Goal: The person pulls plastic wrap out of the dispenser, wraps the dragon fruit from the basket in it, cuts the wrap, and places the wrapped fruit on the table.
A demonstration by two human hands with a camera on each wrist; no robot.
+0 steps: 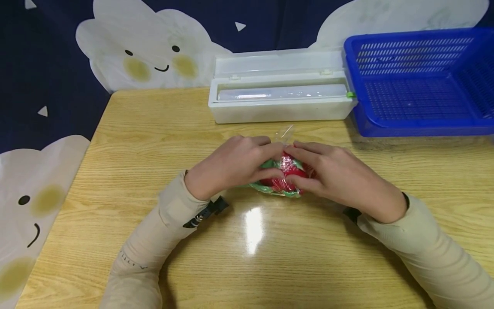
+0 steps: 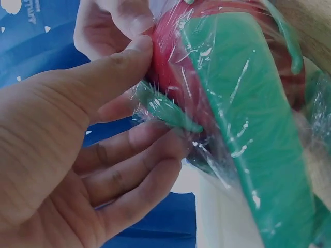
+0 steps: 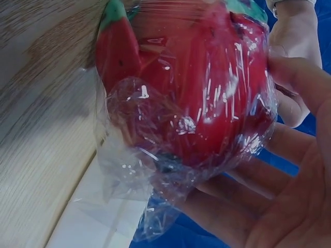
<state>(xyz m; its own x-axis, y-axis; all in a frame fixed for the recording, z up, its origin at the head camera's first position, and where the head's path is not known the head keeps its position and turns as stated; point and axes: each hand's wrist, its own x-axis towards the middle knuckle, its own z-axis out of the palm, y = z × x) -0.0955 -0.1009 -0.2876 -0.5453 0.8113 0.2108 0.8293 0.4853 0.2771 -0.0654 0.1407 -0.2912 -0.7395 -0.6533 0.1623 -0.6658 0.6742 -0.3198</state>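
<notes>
A red and green fruit-shaped toy (image 1: 284, 179) wrapped in clear cling film lies at the middle of the wooden table (image 1: 131, 141). My left hand (image 1: 235, 165) grips its left side, thumb and fingers (image 2: 132, 150) pinching the film against the red and green toy (image 2: 243, 103). My right hand (image 1: 332, 176) holds the right side, fingers (image 3: 289, 150) cupped around the wrapped red toy (image 3: 201, 88). A loose tail of film (image 1: 286, 132) sticks up behind the hands, and film (image 3: 139, 181) bunches under the toy in the right wrist view.
A white cling film dispenser box (image 1: 281, 92) with its lid open stands behind the hands. A blue plastic basket (image 1: 420, 81) sits at the back right. Dark cloth with white smiling clouds (image 1: 143, 51) hangs behind and left of the table.
</notes>
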